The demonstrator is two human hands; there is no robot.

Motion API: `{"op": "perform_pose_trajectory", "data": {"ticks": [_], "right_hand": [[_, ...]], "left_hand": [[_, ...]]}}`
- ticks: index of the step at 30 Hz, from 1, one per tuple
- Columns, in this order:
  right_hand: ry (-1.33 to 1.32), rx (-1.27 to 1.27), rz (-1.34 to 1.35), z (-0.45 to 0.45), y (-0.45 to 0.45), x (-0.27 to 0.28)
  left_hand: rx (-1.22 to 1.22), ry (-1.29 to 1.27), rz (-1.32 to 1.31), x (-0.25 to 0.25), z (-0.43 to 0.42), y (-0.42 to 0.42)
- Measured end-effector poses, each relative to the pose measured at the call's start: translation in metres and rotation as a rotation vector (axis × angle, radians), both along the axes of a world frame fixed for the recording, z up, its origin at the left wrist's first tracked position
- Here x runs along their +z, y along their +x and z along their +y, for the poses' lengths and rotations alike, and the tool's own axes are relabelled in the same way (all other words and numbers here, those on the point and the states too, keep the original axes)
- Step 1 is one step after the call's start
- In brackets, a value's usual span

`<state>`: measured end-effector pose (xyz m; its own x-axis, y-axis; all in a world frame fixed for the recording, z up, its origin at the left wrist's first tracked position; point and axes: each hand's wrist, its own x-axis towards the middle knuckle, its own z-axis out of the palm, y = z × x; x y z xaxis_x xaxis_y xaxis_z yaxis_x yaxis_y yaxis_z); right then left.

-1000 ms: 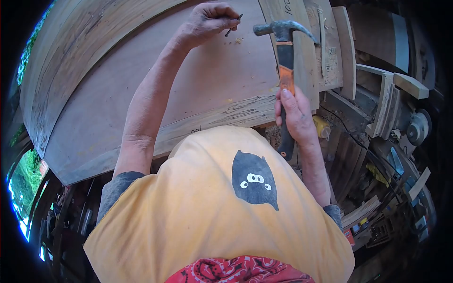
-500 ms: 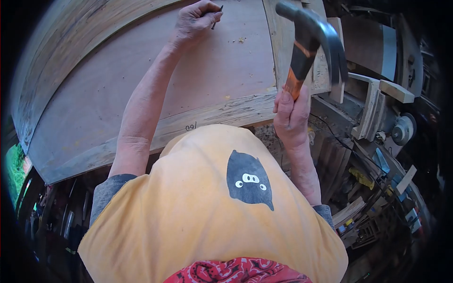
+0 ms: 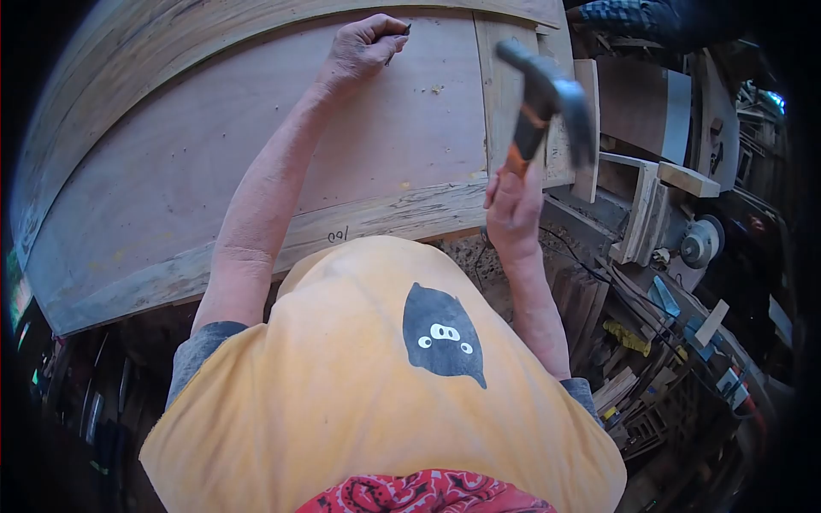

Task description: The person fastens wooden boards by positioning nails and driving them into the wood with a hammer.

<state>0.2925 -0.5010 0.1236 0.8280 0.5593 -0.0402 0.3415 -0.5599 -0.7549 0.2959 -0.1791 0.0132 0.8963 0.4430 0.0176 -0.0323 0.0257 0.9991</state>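
Note:
My left hand (image 3: 363, 53) is closed in a pinch around a thin dark nail (image 3: 405, 31), or a punch much like one, which leans at a slant over the plywood panel (image 3: 385, 128). Whether its lower tip touches the surface is hard to make out. Gripped by its orange and black handle, a claw hammer (image 3: 532, 120) is raised in my right hand (image 3: 516, 209), to the right of the left hand. The steel head is blurred and apart from the nail. Small marks and specks dot the panel around my left hand.
Wooden frame strips (image 3: 402, 208) border the panel, the near one marked with handwriting. To the right stand a grinder-like wheel (image 3: 701, 242), a wood block (image 3: 688, 179), boards and stacked offcuts. A dark checked cloth (image 3: 629, 15) shows at the top right.
The hammer now appears slightly lower and further left, with its head more blurred. My left hand still pinches the nail. The whole view has shifted a little, bringing the checked cloth into sight.

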Motion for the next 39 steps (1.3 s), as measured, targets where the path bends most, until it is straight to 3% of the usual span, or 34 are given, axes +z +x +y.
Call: {"op": "perform_pose_trajectory", "data": {"ticks": [1,2,5,6,9,18,24,28,31,37,39], "right_hand": [[-0.015,0.036,-0.07,0.001,0.001,-0.009],[-0.44,0.029,-0.046,0.0,0.003,-0.009],[-0.375,0.011,0.175,-0.006,0.007,-0.013],[-0.234,-0.039,0.334,0.003,0.001,0.002],[-0.132,-0.049,0.297,0.01,-0.008,0.011],[0.01,-0.057,0.317,0.021,-0.026,0.018],[0.111,-0.023,0.122,0.02,-0.031,0.015],[-0.418,0.095,-0.083,0.011,-0.02,-0.034],[-0.148,0.028,0.32,0.017,-0.003,-0.01],[0.376,-0.142,0.192,0.052,-0.011,0.061],[0.166,0.017,-0.042,0.03,-0.003,0.032]], "left_hand": [[-0.003,-0.005,0.002,0.0,0.001,0.002],[-0.006,-0.014,0.006,0.0,0.0,0.001],[-0.016,-0.049,-0.005,0.011,0.001,-0.002],[-0.007,-0.082,-0.006,0.01,0.002,-0.002],[-0.019,-0.305,-0.01,0.012,0.011,-0.002],[-0.044,-0.272,-0.043,0.006,0.015,0.0],[-0.028,-0.23,-0.044,0.007,0.01,0.0],[-0.016,-0.149,-0.069,0.006,0.008,0.0],[-0.025,-0.172,-0.071,0.0,0.008,0.004],[0.001,-0.172,-0.025,0.012,0.006,-0.001],[-0.003,-0.177,-0.054,0.009,0.008,0.002]]}}
